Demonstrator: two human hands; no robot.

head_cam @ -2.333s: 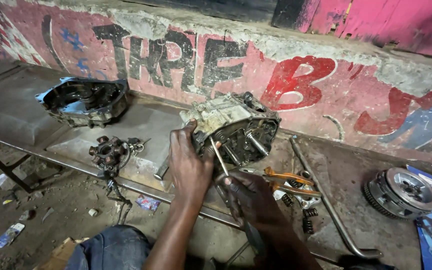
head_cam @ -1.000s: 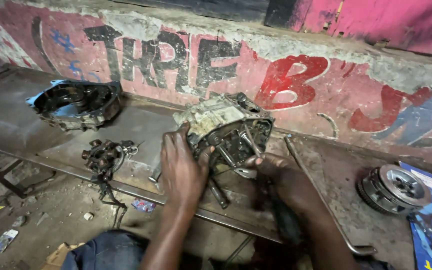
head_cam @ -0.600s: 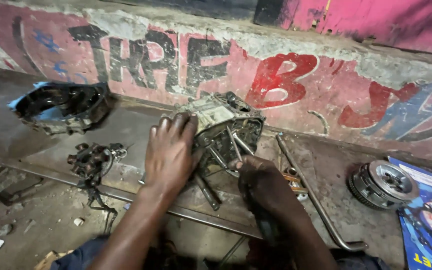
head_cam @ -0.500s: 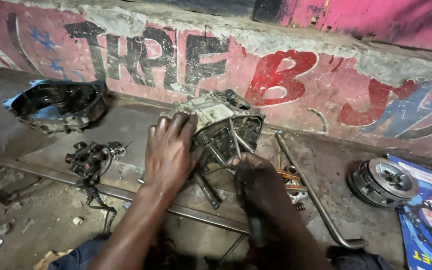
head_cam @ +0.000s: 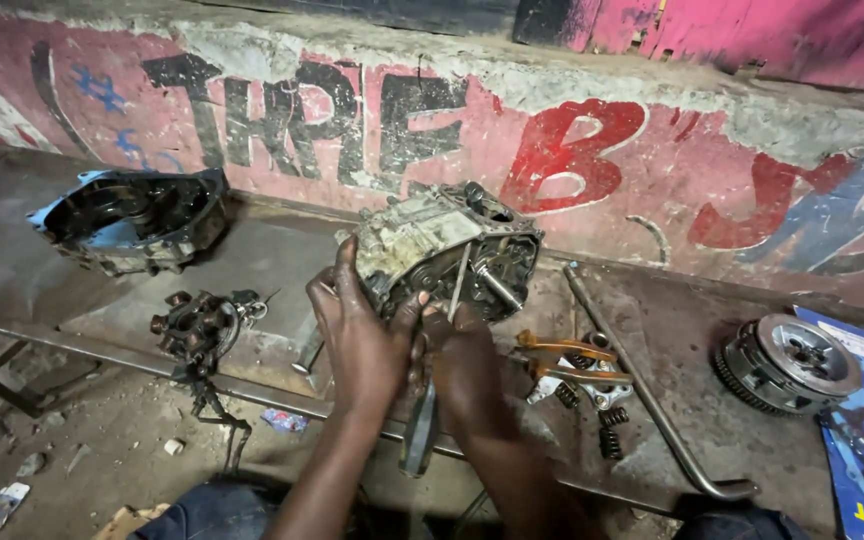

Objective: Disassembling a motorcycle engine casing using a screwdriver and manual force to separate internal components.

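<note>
Engine case (head_cam: 447, 250) centre; cover (head_cam: 132, 215) left; clutch drum (head_cam: 787, 362) right

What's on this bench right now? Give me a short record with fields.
Place: metal bench below a painted wall
Left hand: grips the side of the engine case
Right hand: at the case's open face, by its shafts
Left of the hands: engine cover, gear cluster
Right of the hands: springs, bent rod, clutch
</note>
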